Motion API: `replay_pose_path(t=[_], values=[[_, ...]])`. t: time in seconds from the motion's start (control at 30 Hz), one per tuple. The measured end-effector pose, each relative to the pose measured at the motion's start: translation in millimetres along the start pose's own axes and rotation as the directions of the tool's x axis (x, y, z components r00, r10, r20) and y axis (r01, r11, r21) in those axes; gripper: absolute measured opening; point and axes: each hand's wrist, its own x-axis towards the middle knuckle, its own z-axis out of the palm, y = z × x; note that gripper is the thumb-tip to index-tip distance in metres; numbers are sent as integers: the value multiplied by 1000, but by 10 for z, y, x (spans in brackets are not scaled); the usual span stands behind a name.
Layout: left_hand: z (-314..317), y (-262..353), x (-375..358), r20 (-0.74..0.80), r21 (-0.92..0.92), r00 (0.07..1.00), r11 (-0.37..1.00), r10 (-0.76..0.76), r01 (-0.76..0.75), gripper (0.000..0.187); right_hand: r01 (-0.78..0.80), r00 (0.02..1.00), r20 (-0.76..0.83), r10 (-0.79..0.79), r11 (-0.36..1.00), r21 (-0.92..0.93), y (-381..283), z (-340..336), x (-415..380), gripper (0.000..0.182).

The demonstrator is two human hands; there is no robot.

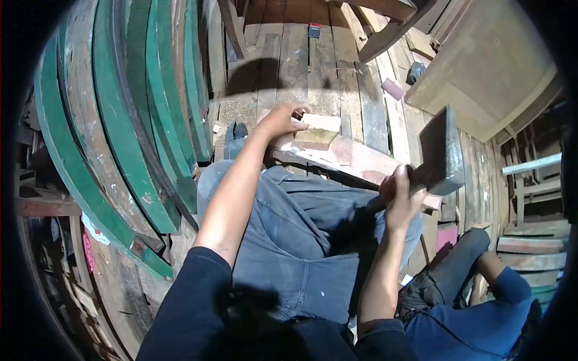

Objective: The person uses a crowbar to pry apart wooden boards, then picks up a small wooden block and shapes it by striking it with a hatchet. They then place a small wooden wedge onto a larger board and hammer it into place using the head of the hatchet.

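Observation:
My left hand [282, 123] curls its fingers and thumb round the left end of a pale wood piece [323, 122]. Just in front of that piece is a brownish wood block [316, 139], resting on a long pinkish plank [360, 157] that lies across in front of my legs. My right hand [400, 198] is closed round the handle of a mallet [442, 150]. Its big, dark, square-edged head is raised above the plank's right end, tilted, to the right of the block.
Curved green-painted boards [114, 114] stand stacked on the left. A large pale panel [481, 72] leans at the upper right. Another person [469, 307] sits close by at the lower right. A small box [314, 30] lies on the plank floor [289, 66] ahead.

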Motion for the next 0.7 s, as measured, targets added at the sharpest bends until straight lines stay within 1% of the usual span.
replay_pose_path(t=[0.03, 0.07, 0.13, 0.2, 0.23, 0.27, 0.33, 0.37, 0.47, 0.5, 0.53, 0.57, 0.6, 0.63, 0.67, 0.7], values=[[-4, -13, 6, 0, -22, 1000, 999, 24, -24, 38, -42, 999, 2, 42, 995, -93, 141, -81, -77, 21], [-15, 19, -7, 6, 2, 1000, 1000, 0, 0, 39, 88, 996, 26, -84, 930, -356, 442, -234, -116, 19], [-45, 118, -37, 16, 50, 999, 998, -47, 46, 40, 16, 1000, 20, -7, 849, -528, 633, -278, -252, 21], [-30, 76, -78, -29, 45, 1000, 999, -6, 7, 39, 171, 983, 135, -120, 860, -481, 435, 19, -234, 23], [-27, 73, -78, -50, 46, 999, 999, 19, -17, 39, 225, 972, 195, -132, 761, -608, 383, 67, -230, 23], [-41, 108, -68, -32, 27, 999, 999, -18, 19, 38, 279, 956, 272, -110, 632, -723, 512, 39, -173, 21], [-79, 155, -109, 6, -6, 995, 995, -97, 97, 35, 228, 946, 324, -5, 720, -656, 639, 61, -119, 21], [-89, 175, -137, -3, -44, 996, 995, -90, 89, 30, 271, 935, 355, -28, 702, -659, 638, 77, -100, 20], [-122, 196, -200, -93, -5, 996, 1000, -19, 19, 31, 290, 939, 340, -52, 650, -702, 556, 95, -45, 20], [-95, 140, -179, -130, 44, 991, 999, 18, -12, 29, 301, 944, 323, -71, 588, -751, 486, 65, 7, 21], [-103, 144, -168, -118, 40, 993, 999, 6, -2, 29, 297, 947, 298, -116, 661, -689, 317, 97, 56, 23], [-113, 170, -165, -99, 36, 995, 999, -5, 9, 28, 236, 966, 231, -116, 760, -606, 190, 96, 117, 25], [-109, 201, -166, -75, 34, 997, 999, -15, 18, 27, 195, 976, 180, -120, 851, -488, -119, 193, 115, 26], [-86, 219, -170, -94, -6, 995, 1000, -14, 13, 25, 312, 948, 214, -236, 823, -475, -319, 157, 196, 29], [-71, 215, -158, -99, 19, 995, 1000, 4, -2, 24, 297, 954, 145, -262, 890, -346, -581, 209, 251, 31], [-67, 194, -137, -105, 46, 994, 999, 21, -16, 24, 416, 909, 113, -401, 858, -303, -781, 234, 314, 31]])
